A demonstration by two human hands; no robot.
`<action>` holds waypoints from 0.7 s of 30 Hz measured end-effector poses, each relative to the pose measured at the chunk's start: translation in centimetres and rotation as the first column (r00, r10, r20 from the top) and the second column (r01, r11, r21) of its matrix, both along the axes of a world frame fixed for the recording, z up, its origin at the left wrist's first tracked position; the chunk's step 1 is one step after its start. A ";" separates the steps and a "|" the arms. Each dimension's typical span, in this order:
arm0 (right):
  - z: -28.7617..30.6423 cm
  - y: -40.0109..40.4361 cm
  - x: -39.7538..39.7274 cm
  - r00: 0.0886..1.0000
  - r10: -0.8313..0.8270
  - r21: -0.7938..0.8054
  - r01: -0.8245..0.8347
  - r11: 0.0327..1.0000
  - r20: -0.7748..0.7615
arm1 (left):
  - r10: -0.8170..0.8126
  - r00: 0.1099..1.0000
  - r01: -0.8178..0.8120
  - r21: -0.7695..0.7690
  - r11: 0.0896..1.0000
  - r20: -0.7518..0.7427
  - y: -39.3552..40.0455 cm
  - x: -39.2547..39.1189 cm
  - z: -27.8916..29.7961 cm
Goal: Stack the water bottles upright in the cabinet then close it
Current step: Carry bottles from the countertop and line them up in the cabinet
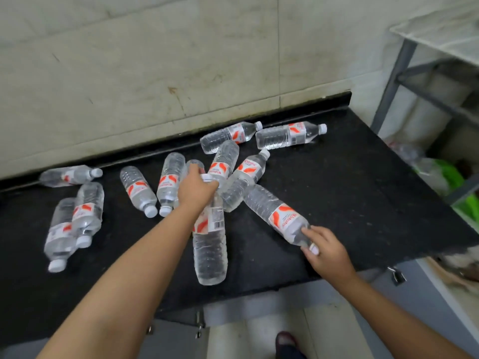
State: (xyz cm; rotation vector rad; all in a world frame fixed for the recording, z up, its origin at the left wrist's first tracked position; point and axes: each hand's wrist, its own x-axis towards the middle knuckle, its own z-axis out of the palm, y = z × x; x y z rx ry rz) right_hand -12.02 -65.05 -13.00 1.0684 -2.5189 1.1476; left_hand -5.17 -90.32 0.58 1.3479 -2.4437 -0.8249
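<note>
Starting out: left hand (pixel 195 189) apparently grips one bottle (pixel 209 244), right hand (pixel 327 251) another (pixel 278 215); none stacked.

Left arm stretched forward, left hand (pixel 195 189) grip curled, right hand (pixel 327 251) grip pinching, forearm angled inward

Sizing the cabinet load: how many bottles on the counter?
12 bottles. Three at left; two by the back wall; six in the centre heap, left hand gripping one; one in the right hand. More may hide under the heap.
</note>
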 end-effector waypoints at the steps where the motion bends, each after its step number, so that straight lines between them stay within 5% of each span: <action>1: 0.6 0.1 0.6 1.000 -0.015 -0.007 0.015 1.000 -0.019 | -0.015 0.999 0.014 -0.014 1.000 -0.043 1.0 0.8 0.8; 4: 2.9 1.1 2.4 0.996 -0.024 0.003 0.025 1.000 -0.090 | -0.064 0.992 0.057 -0.067 0.996 -0.111 4.6 4.2 3.3; 10: 8.2 6.6 8.3 0.994 0.020 -0.046 -0.026 0.999 -0.112 | -0.192 0.981 0.190 -0.171 0.967 0.005 12.2 13.0 5.5; 15: 13.6 11.3 12.4 0.965 0.263 0.195 -0.256 0.947 -0.013 | -0.174 0.982 0.185 -0.173 0.967 0.074 17.1 18.7 4.7; 18: 14.0 11.2 13.8 0.932 0.328 0.526 -0.360 0.771 0.156 | -0.192 0.969 0.212 -0.122 0.970 0.155 18.8 20.5 3.3; 21: 11.1 11.5 16.1 0.864 0.413 0.728 -0.477 0.492 0.287 | -0.208 0.945 0.217 -0.005 0.976 0.253 20.7 22.0 0.1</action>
